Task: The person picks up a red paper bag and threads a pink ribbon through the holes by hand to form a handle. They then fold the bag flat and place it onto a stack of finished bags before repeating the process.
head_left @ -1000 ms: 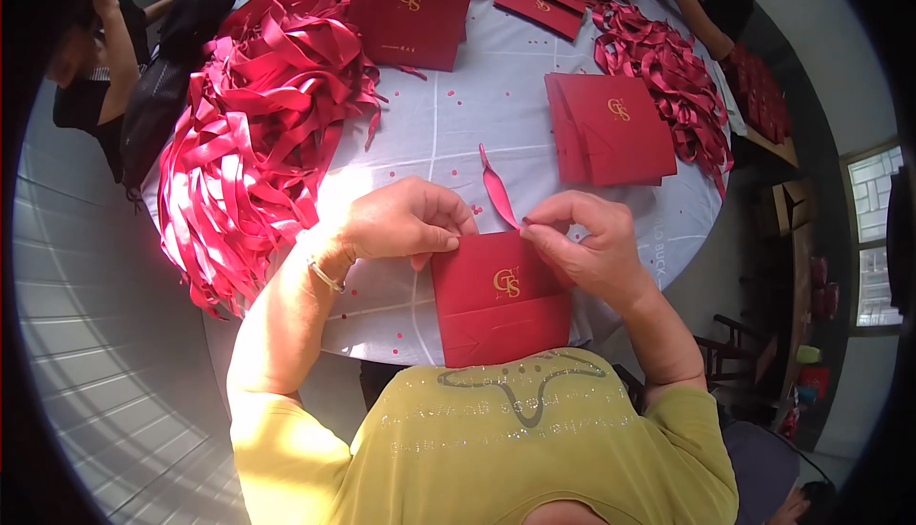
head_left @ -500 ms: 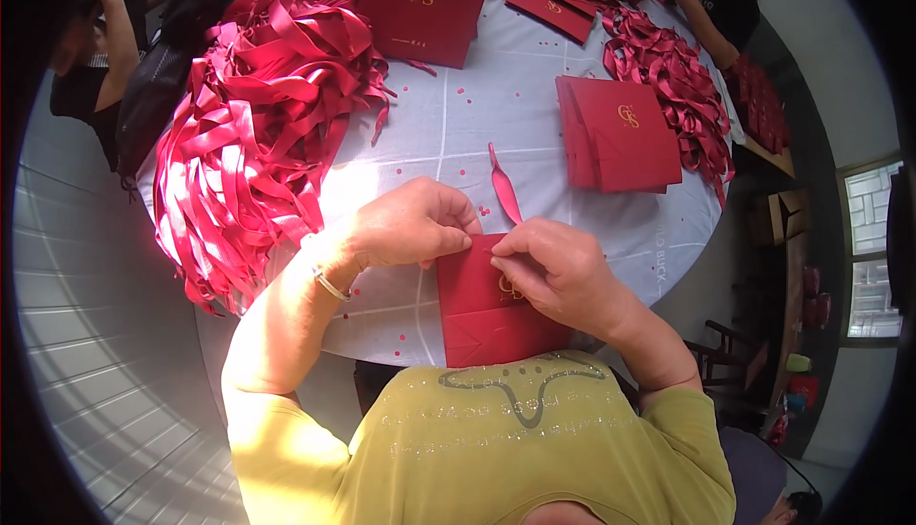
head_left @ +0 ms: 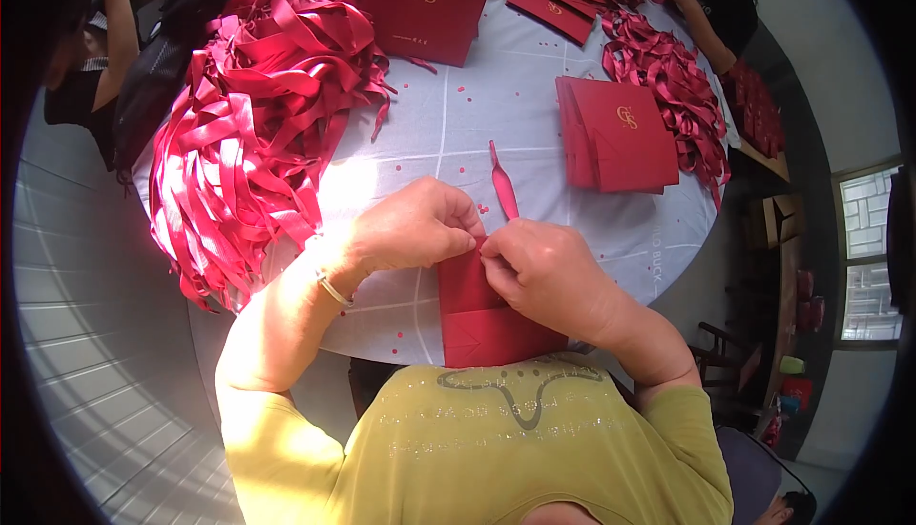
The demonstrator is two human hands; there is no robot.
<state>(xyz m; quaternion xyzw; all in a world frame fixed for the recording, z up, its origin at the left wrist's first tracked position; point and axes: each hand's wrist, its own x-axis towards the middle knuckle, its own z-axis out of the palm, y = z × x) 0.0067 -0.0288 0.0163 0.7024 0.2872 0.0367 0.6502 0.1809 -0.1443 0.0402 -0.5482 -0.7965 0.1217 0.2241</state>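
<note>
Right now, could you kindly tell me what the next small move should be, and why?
Perhaps ease the right hand slightly toward the left hand at the top edge of the red bag: they nearly meet there, and a ribbon lies just beyond the right hand.

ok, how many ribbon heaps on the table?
2: a large one on the table's left side, and a smaller one near its right edge, beside the bag stack. More may be hidden among the far bags.
</note>
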